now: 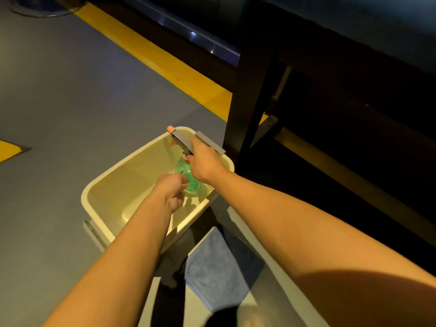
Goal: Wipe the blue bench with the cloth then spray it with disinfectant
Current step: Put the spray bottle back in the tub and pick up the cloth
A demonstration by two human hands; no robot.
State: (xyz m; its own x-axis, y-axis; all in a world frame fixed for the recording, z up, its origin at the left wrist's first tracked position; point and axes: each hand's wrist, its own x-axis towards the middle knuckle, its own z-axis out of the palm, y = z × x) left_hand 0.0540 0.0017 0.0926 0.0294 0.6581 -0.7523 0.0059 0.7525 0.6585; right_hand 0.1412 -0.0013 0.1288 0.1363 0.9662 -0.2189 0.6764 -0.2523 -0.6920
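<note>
A green spray bottle (pixel 192 182) with a grey trigger head and orange nozzle stands inside a cream plastic bin (pixel 122 171) on the floor. My right hand (pixel 204 162) is closed around the bottle's neck, just behind the trigger head. My left hand (pixel 172 191) reaches into the bin, fingertips touching the bottle's green body. A blue cloth (pixel 221 267) lies folded on a pale surface below the bin. The dark bench (pixel 354 31) fills the upper right, its black leg (pixel 247 90) standing just right of the bin.
Grey floor (pixel 70 90) spreads to the left, crossed by a yellow stripe (pixel 151 55) running along the bench. Another yellow mark (pixel 9 149) shows at the left edge. Grey handles stick out from the bin's near and far sides.
</note>
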